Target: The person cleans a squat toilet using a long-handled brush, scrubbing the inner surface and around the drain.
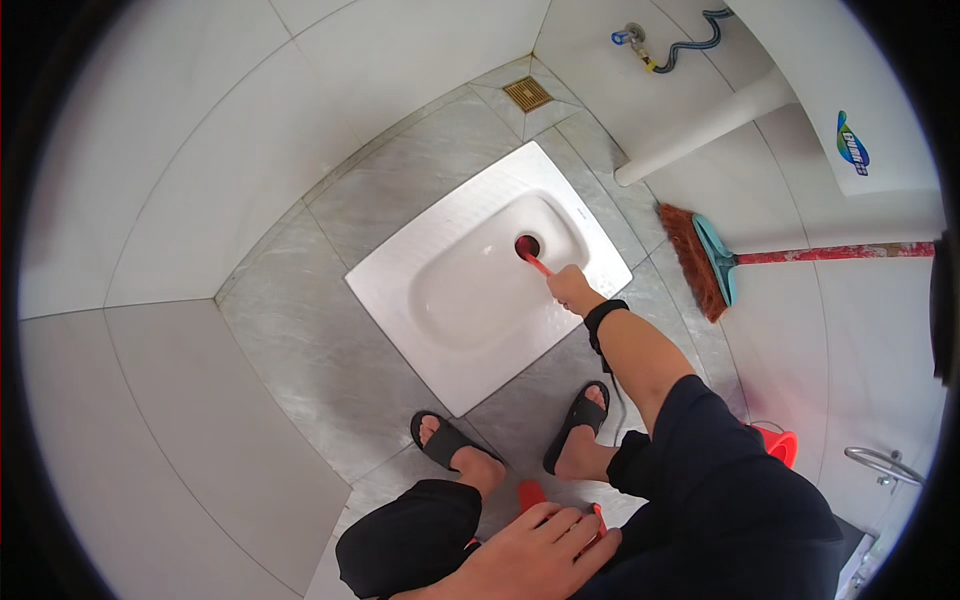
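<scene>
My right hand [572,290] grips the red handle of a toilet brush [537,264]. The brush's lower end goes into the dark drain hole [527,246] of a white squat toilet [455,385], where its head is mostly hidden. A black band circles my right wrist. Low in the picture, my left hand [540,553] is curled over a red plastic thing [532,493], parts of which show beyond the fingers. My hand hides most of it, so its kind cannot be made out.
My feet in black slippers [445,440] stand before the toilet. A brown-bristled broom [697,262] leans at the right wall, below a white pipe [705,130]. A red bucket [780,446] is at the right. A brass floor drain [527,94] lies in the far corner.
</scene>
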### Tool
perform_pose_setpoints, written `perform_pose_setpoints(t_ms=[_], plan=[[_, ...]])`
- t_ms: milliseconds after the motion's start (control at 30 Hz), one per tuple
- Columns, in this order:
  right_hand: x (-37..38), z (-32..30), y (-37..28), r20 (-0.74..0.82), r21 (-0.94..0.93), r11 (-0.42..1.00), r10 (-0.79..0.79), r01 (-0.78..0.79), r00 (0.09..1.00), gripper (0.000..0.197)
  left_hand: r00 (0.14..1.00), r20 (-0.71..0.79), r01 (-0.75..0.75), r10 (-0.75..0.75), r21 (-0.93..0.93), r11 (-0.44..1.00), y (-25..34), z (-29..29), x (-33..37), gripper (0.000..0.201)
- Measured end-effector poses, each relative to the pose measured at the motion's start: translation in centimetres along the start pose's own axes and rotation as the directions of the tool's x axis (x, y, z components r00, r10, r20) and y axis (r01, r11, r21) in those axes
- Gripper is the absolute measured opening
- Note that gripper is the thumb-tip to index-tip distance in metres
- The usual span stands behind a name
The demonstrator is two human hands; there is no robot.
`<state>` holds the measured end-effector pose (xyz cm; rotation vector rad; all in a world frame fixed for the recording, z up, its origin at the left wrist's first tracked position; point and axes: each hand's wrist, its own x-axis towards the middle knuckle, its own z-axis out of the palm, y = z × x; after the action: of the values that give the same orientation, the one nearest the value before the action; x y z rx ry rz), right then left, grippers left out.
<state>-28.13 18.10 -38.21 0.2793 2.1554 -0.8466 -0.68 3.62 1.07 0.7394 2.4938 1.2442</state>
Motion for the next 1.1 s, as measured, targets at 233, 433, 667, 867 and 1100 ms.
perform_pose_setpoints(t_ms=[233,433,667,867,1100], plan=[[1.8,7.1,1.1,0.02,0.706,0.703,0.099,-0.084,0.995,0.01,0.999,-0.005,-0.033,0.033,-0.029,0.999,-0.2,-1.1,0.2,0.032],[-2.3,4.3,-4.0,0.05,0.94,0.314,0.258,-0.133,0.965,0.006,0.999,0.028,-0.015,0.017,-0.096,0.995,-0.3,-1.0,0.3,0.036],[-8.0,9.2,-6.7,0.045,0.947,0.285,0.336,-0.147,0.941,0.01,0.992,0.103,0.081,-0.072,-0.09,0.993,-0.2,-2.5,-1.7,0.037],[-1.0,6.0,-4.2,0.159,0.967,0.144,0.297,-0.209,0.942,0.012,0.995,-0.013,0.093,-0.095,-0.135,0.987,-0.9,-1.7,-2.4,0.033],[-4.6,4.8,-4.7,0.081,0.958,0.231,0.346,-0.169,0.935,0.007,0.999,-0.015,0.041,-0.043,-0.123,0.992,-0.6,-2.1,-2.7,0.042]])
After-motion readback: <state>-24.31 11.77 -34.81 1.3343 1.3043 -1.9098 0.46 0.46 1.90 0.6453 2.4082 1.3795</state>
